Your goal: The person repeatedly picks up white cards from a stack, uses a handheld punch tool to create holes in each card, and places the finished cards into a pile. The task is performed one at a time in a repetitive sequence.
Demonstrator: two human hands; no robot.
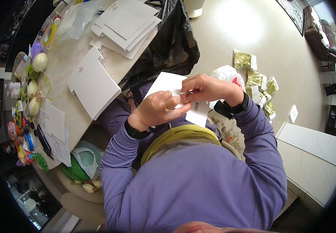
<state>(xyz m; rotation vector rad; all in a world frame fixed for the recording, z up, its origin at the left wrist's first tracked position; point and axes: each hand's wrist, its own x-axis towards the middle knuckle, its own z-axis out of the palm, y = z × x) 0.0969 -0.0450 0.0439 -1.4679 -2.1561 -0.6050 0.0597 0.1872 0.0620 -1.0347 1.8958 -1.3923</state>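
Note:
A white card [165, 82] with a printed code on its lower part is over my lap. My left hand [160, 107] grips it, thumb and fingers at the card's middle. My right hand [204, 88] pinches a thin shiny pointed tool [186, 92], whose exact kind is hard to tell. Its tip reaches the card beside my left thumb. The fingers of both hands nearly meet and hide part of the card. To the left, a stack of white die-cut cards [93, 84] lies at the table's edge, with a second stack [127, 26] farther back.
On the marble-look table [66, 87] are yellow tape [50, 35], white onion-shaped items [34, 106] and a black pen-like object [43, 139]. A black plastic bag [173, 43] hangs beside the table. Gold wrapped packs [245, 60] and a white bag [224, 74] are on the right.

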